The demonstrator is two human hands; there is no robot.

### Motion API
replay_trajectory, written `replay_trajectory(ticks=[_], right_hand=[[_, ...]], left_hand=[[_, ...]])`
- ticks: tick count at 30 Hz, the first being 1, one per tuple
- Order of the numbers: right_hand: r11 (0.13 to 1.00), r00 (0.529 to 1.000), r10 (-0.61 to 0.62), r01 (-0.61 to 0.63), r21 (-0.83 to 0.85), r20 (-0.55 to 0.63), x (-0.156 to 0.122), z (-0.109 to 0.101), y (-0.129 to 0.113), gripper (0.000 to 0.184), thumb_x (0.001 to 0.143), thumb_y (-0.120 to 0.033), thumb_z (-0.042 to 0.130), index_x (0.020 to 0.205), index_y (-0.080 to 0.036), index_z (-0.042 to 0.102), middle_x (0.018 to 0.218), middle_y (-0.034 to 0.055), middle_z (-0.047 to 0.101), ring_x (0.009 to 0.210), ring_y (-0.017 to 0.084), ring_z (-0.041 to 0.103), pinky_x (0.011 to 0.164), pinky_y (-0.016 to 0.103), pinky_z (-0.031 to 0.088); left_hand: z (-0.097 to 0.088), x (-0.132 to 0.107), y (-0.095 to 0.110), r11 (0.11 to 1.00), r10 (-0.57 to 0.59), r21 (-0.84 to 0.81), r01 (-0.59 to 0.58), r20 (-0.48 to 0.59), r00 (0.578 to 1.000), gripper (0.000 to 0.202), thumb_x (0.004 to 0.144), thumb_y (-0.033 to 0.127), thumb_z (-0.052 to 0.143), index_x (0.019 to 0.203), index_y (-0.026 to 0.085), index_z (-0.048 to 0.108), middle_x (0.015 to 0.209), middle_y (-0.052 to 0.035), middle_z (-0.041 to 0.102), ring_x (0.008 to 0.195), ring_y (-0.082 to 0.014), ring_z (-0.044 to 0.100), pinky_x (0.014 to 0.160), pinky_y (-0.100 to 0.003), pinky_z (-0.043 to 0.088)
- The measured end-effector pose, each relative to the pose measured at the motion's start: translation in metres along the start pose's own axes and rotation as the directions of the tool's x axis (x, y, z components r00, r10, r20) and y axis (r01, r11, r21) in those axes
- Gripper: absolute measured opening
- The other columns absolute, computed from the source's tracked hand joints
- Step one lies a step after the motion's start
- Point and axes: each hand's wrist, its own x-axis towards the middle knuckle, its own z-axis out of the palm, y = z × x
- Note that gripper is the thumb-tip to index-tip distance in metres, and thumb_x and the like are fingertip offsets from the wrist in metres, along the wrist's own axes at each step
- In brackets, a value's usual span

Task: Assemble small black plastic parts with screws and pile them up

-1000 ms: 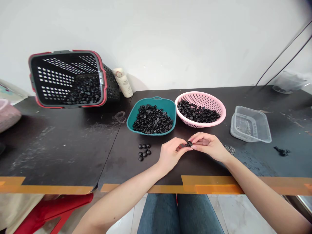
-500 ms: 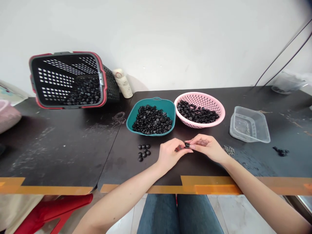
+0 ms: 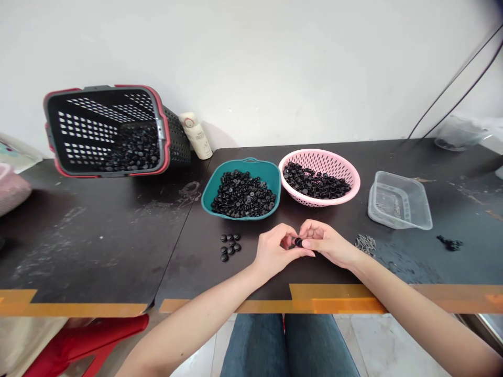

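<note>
Between the fingertips of both hands is a small round black plastic part (image 3: 298, 242), partly covered by the fingers. My left hand (image 3: 276, 246) pinches it from the left, while my right hand (image 3: 328, 243) grips it from the right with thumb and fingers. Left of the hands, several round black caps (image 3: 230, 246) lie in a loose group on the dark table (image 3: 204, 283). A small pile of metal screws (image 3: 365, 244) lies just right of my right wrist.
Behind the hands stand a teal basin (image 3: 207, 196) and a pink colander (image 3: 356, 183), both holding black parts. A clear plastic box (image 3: 426, 209) and a few black pieces (image 3: 450, 243) are at right. A tipped dark basket (image 3: 167, 133) and a white bottle (image 3: 199, 140) stand back left.
The black part has turned between my fingers, showing a rounder side now. My right hand has shifted slightly left and down, uncovering more of the screws.
</note>
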Motion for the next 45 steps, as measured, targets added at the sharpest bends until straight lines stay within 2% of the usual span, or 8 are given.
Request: replay_trajectory(ticks=[4,9,13,18,22,29,37,45], right_hand=[[0.998,1.0,-0.018,0.02,0.064,-0.025,0.0009,0.0013,0.0017,0.025,0.069,-0.031,0.077,0.081,-0.02,0.059,0.073,-0.0005,0.064,0.066,0.012,0.059,0.06,0.023,0.048],[0.993,0.993,-0.074,0.082,0.087,-0.096,0.0008,-0.002,0.0034,0.019,0.072,-0.031,0.076,0.079,-0.02,0.062,0.075,0.0001,0.067,0.069,0.013,0.063,0.066,0.026,0.052],[0.989,0.98,-0.149,0.147,-0.025,-0.133,-0.0004,-0.0002,0.0022,0.019,0.072,-0.034,0.075,0.078,-0.02,0.063,0.072,0.0,0.067,0.065,0.014,0.065,0.068,0.029,0.055],[0.953,0.953,-0.259,0.227,-0.199,-0.155,-0.0031,0.006,-0.0006,0.019,0.075,-0.036,0.072,0.083,-0.022,0.062,0.077,0.002,0.069,0.07,0.017,0.066,0.071,0.033,0.056],[0.97,0.969,-0.222,0.208,-0.125,-0.113,-0.0021,0.0061,0.0013,0.023,0.078,-0.037,0.069,0.091,-0.023,0.056,0.082,0.0013,0.067,0.077,0.016,0.065,0.074,0.032,0.054],[0.964,0.969,-0.219,0.197,-0.177,-0.115,-0.0004,0.0028,0.0034,0.023,0.077,-0.038,0.069,0.086,-0.022,0.054,0.076,-0.0003,0.064,0.072,0.014,0.061,0.07,0.029,0.051],[0.978,0.992,-0.119,0.112,-0.174,-0.031,0.0002,0.0043,-0.0007,0.028,0.081,-0.045,0.063,0.093,-0.021,0.067,0.091,0.0043,0.07,0.087,0.019,0.064,0.085,0.035,0.05],[0.991,0.996,-0.089,0.088,-0.105,0.001,-0.0004,0.0052,0.0007,0.035,0.08,-0.05,0.062,0.099,-0.021,0.071,0.086,0.005,0.072,0.087,0.022,0.066,0.089,0.041,0.05]], left_hand=[[-0.002,0.0021,0.0018,0.998,0.054,0.021,-0.054,-0.026,0.998,0.032,0.064,0.042,0.078,0.079,0.017,0.063,0.062,0.0034,0.052,0.054,-0.0084,0.047,0.052,-0.021,0.041],[-0.0046,0.0044,0.0003,0.987,0.159,-0.01,-0.159,-0.016,0.987,0.03,0.073,0.037,0.072,0.096,0.019,0.068,0.079,-0.0012,0.059,0.061,-0.0081,0.053,0.059,-0.022,0.048],[-0.0035,0.0032,-0.0028,0.981,0.196,0.011,-0.196,-0.088,0.977,0.025,0.076,0.034,0.07,0.097,0.02,0.069,0.077,-0.0006,0.059,0.059,-0.0073,0.054,0.057,-0.021,0.048],[-0.0042,0.0031,-0.0031,0.979,0.203,0.042,-0.199,-0.137,0.97,0.021,0.076,0.032,0.071,0.094,0.021,0.071,0.073,-0.0005,0.061,0.057,-0.0075,0.054,0.054,-0.02,0.047],[-0.0044,0.0041,-0.0018,0.979,0.203,0.046,-0.198,-0.157,0.966,0.018,0.075,0.029,0.072,0.09,0.02,0.072,0.07,0.0003,0.061,0.057,-0.008,0.055,0.053,-0.02,0.047],[-0.0027,0.0039,-0.0028,0.98,0.198,0.052,-0.192,-0.152,0.968,0.016,0.074,0.029,0.072,0.087,0.02,0.071,0.071,0.0002,0.061,0.057,-0.008,0.054,0.053,-0.019,0.047],[-0.0041,0.0053,-0.0006,0.977,0.211,0.072,-0.202,-0.164,0.964,0.015,0.075,0.031,0.071,0.083,0.019,0.071,0.066,0.0008,0.059,0.056,-0.0085,0.054,0.052,-0.02,0.046],[-0.0035,0.0051,-0.0022,0.986,0.166,0.001,-0.168,-0.17,0.971,0.015,0.073,0.029,0.073,0.083,0.019,0.071,0.068,0.0005,0.059,0.056,-0.0084,0.054,0.052,-0.02,0.047]])
